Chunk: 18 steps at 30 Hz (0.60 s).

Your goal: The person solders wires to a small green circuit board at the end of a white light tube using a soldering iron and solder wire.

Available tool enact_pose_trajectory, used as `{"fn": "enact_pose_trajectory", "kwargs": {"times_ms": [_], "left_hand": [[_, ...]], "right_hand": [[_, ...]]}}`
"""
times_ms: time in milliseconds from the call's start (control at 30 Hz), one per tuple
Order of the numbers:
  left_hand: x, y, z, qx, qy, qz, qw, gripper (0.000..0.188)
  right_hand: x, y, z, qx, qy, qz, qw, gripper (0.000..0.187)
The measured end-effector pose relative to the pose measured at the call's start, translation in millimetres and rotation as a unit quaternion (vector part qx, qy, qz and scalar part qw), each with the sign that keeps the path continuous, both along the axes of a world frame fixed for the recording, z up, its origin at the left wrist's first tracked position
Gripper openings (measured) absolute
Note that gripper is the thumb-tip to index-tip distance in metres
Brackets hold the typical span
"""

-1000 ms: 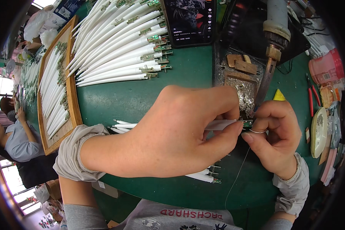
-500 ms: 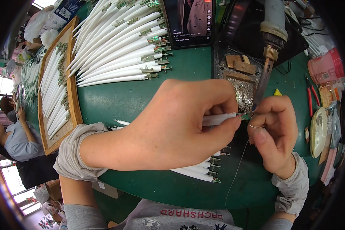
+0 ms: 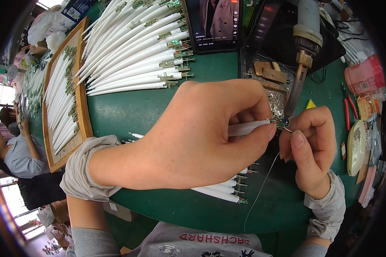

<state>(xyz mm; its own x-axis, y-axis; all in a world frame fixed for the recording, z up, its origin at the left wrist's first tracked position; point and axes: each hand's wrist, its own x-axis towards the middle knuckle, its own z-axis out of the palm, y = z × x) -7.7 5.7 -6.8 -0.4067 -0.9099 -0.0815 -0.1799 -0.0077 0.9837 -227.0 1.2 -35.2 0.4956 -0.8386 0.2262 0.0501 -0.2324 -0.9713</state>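
Observation:
A white tapered stick (image 3: 248, 128) is pinched between the thumb and fingers of my left hand (image 3: 201, 137). At its right end sits a small green circuit board (image 3: 282, 124) with thin red wires, right at the tip of a soldering iron (image 3: 301, 64) that points downward. Between thumb and forefinger, my right hand (image 3: 312, 152) grips a thin solder wire (image 3: 263, 185), its short end reaching the board by the iron tip. The wire's long tail hangs toward the table's front edge. Whether solder is melting is too small to tell.
Many white sticks with boards (image 3: 137, 51) fan out at the back left; more lie under my left hand (image 3: 221, 194). A wooden tray (image 3: 85, 107) holds others. Behind are a phone (image 3: 214, 30) and a solder-spattered holder (image 3: 276, 96). Red pliers (image 3: 347, 111) lie right. A person (image 3: 23, 154) sits far left.
My left hand has shifted slightly right and up, bringing the board to the iron tip. My right thumb has risen, and the solder wire's end now points at the board.

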Motion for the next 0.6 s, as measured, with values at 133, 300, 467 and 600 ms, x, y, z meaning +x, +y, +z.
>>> {"fn": "enact_pose_trajectory", "kwargs": {"times_ms": [133, 300, 467, 600], "left_hand": [[0.6, 0.2, 1.2, 0.002, 0.005, -0.005, 1.000, 0.009], [4.7, -2.0, 3.0, 0.041, -0.020, 0.002, 0.999, 0.009], [4.4, 2.4, -1.6, 0.027, -0.036, 0.006, 0.999, 0.009], [2.3, 6.2, -1.4, -0.033, -0.080, -0.011, 0.996, 0.008]], "right_hand": [[1.3, 1.3, 1.3, -0.001, 0.002, -0.005, 1.000, 0.016], [-2.1, -1.9, -4.1, -0.010, 0.003, -0.002, 1.000, 0.016], [-4.2, -4.3, -10.0, -0.007, -0.005, -0.012, 1.000, 0.014], [-4.7, -4.7, -10.6, 0.005, 0.012, -0.021, 1.000, 0.012]]}}
